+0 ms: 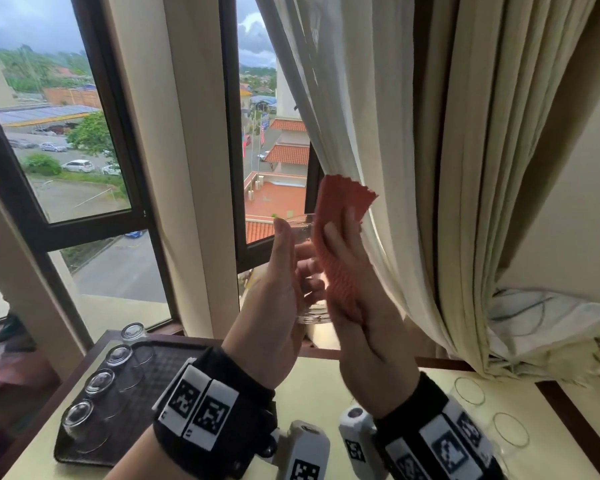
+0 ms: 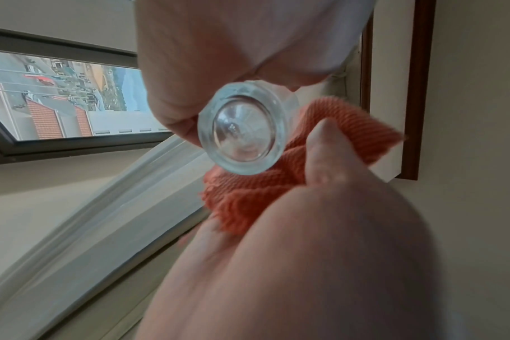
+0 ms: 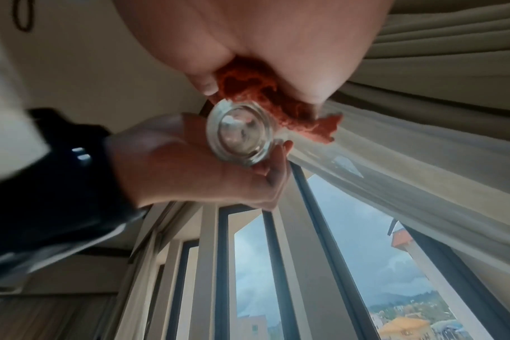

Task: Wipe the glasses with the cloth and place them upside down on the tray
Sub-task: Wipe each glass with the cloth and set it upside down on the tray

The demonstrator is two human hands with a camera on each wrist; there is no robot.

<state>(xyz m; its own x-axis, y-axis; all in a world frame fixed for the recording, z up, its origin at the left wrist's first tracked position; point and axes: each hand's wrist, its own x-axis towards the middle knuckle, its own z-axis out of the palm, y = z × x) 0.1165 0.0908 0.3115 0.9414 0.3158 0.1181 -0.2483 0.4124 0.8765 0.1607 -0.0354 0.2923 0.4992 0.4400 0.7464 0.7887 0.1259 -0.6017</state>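
Wristband markers, unreadable; left hand point(image 1: 274, 306), glass point(image 1: 307, 271), cloth point(image 1: 340, 244), right hand point(image 1: 368, 327).

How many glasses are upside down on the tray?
4, in a row along the tray's left edge: far, next, third, nearest. The arms may hide others.

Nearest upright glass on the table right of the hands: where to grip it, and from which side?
Probably round the side wall of the nearest upright glass, from the right, using the right hand. It stands mouth up, the wall smooth and round; a second glass stands behind it.
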